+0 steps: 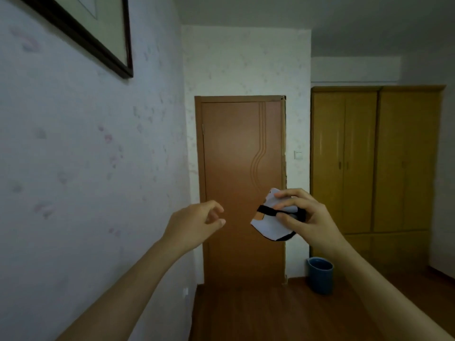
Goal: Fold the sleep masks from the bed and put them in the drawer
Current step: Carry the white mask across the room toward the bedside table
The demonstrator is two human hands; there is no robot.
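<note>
A white sleep mask (269, 227) with a black strap is bunched up in my right hand (304, 212), held in the air at chest height in front of a brown door. The strap crosses the mask under my fingers. My left hand (197, 223) hovers a short way to the left of the mask, fingers loosely curled and apart, holding nothing. Neither the bed nor the drawer is in view.
A closed brown door (242, 153) stands straight ahead. A yellow wooden wardrobe (376, 156) fills the right side, with a blue bin (320, 275) on the wooden floor beside it. A papered wall with a framed picture (98, 33) runs along the left.
</note>
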